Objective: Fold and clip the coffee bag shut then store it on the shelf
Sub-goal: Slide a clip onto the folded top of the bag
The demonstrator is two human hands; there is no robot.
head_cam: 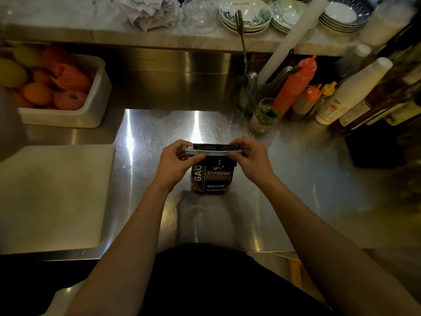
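**Clip going on across the folded bag top**

I'm at the clipping step. The coffee bag (pixel 211 179) stands upright on the steel counter (pixel 284 179), directly in front of me, its top already folded over into a flat dark band. A long, pale bar-shaped clip (pixel 213 151) lies across that fold. My left hand (pixel 180 161) pinches the clip's left end and my right hand (pixel 249 156) pinches its right end, fingers closed on it at both sides. I cannot tell whether the clip has latched or is only resting along the fold.

Next, as I judge it, I need to press the bar together along its length until it locks, keeping the fold square under it, then take the bag to the shelf. Which shelf is meant I can't say from here; a ledge (pixel 91 35) with stacked bowls runs along the back.

The bag looks like stiff, glossy foil-type film, dark with white print, boxy at the base and likely to hold a crease. The clip looks like rigid smooth plastic. The counter is brushed metal, scuffed and reflective, so the bag could slide if I push sideways.
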